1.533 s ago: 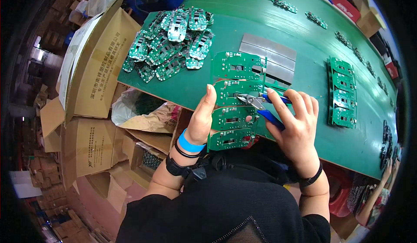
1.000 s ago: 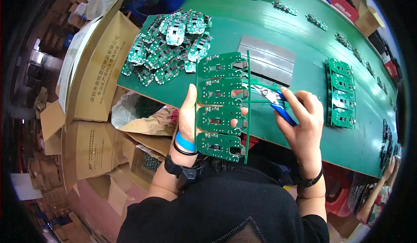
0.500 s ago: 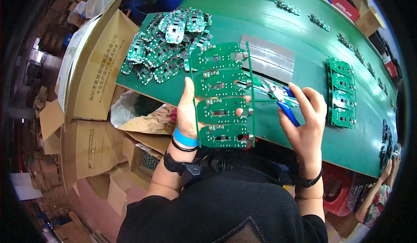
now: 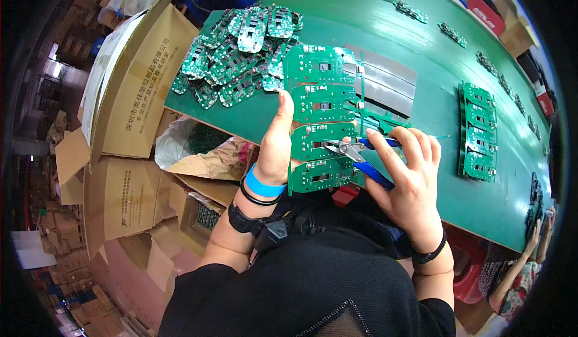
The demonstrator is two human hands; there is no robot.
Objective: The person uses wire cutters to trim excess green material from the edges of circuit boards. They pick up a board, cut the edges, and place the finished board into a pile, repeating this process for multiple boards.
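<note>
My left hand grips the left edge of a green circuit board panel, its thumb along the near side. The panel joins several small boards in a column and is held up above the table edge. In my right hand is a pair of side cutters with blue handles. Their jaws lie over the third board from the top, towards its right side; whether they touch it I cannot tell. Loose green strips lie on the table just beyond the cutters.
A heap of separate circuit boards covers the table's left corner. Grey sheets lie behind the panel, and stacked panels stand to the right. Open cardboard boxes flank the table on the left. Another person's hands work at far right.
My right hand has brought the cutters down along the panel, from beside the second board to over the third. The panel has shifted slightly right and up in view.
</note>
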